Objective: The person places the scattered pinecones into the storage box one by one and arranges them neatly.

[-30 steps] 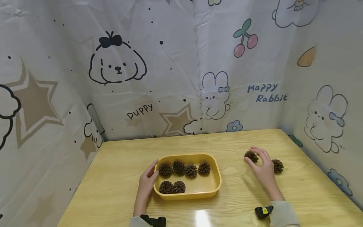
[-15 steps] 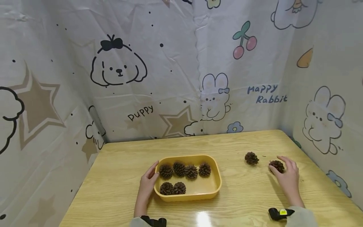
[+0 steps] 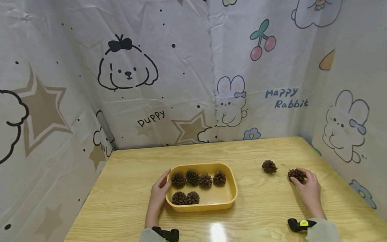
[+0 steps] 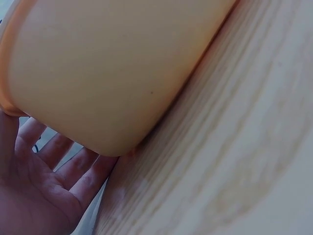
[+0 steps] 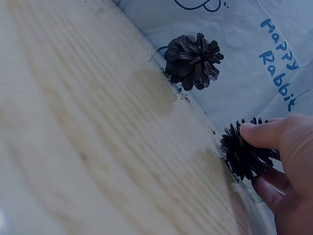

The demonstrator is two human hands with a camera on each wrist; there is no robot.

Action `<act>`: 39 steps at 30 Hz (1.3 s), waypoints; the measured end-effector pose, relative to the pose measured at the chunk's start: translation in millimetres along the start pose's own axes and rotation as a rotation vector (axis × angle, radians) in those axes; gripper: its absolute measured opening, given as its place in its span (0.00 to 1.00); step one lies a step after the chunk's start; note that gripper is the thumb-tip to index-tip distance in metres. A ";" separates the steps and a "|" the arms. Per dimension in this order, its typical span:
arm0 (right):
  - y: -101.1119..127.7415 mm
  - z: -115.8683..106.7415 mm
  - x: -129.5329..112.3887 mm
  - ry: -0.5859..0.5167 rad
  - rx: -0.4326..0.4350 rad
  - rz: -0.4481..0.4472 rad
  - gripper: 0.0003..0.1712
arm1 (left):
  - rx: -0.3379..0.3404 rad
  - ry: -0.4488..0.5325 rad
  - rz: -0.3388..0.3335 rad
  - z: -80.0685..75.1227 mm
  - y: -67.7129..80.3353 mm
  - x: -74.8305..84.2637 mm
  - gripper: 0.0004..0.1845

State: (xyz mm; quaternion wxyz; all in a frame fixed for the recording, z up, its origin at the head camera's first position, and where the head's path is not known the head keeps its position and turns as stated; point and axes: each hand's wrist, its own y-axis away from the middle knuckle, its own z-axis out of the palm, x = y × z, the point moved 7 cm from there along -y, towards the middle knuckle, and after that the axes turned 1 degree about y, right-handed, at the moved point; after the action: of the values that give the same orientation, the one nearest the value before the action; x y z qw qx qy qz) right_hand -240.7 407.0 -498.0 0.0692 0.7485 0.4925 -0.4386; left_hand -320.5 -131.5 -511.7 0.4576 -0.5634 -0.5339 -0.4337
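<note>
In the head view, my left hand (image 3: 159, 192) holds the left end of a yellow plastic tray (image 3: 208, 206). Its thumb lies on the rim and the fingers reach along the outside wall, as the left wrist view shows under the tray wall (image 4: 107, 83). Several brown pine cones (image 3: 178, 180) sit inside the tray in two rows. At the table's right, my right hand (image 3: 310, 191) grips a pine cone (image 5: 242, 152) between thumb and fingers, low over the tabletop. Another pine cone (image 3: 269, 166) rests to its left, farther back.
The light wooden table (image 3: 257, 208) has its right edge just beyond my right hand. Patterned cloth (image 3: 187, 67) hangs behind it and on both sides. Small dark flakes (image 3: 283, 164) lie near the loose pine cone.
My right hand has left the nearer-to-tray loose pine cone, moved right, and taken hold of the other one. My left hand and the tray have stayed put.
</note>
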 end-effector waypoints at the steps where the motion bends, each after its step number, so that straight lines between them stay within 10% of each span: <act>1: -0.2 -0.1 0.0 -0.001 0.001 -0.002 0.26 | -0.001 0.000 0.002 0.1 -0.1 0.1 0.25; 23: -0.9 -8.3 -12.5 -0.009 0.085 -0.011 0.25 | -0.004 0.012 -0.010 0.5 3.0 1.1 0.25; 39: 17.0 6.3 -64.6 -0.141 0.091 -0.231 0.25 | 0.014 0.008 -0.010 -0.5 -1.5 -1.6 0.25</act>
State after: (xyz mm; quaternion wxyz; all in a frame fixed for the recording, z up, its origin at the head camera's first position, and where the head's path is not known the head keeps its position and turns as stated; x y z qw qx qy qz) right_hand -239.2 351.4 -460.6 0.0187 0.6567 0.5488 -0.5169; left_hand -322.1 -132.3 -513.1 0.4614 -0.5559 -0.5380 -0.4343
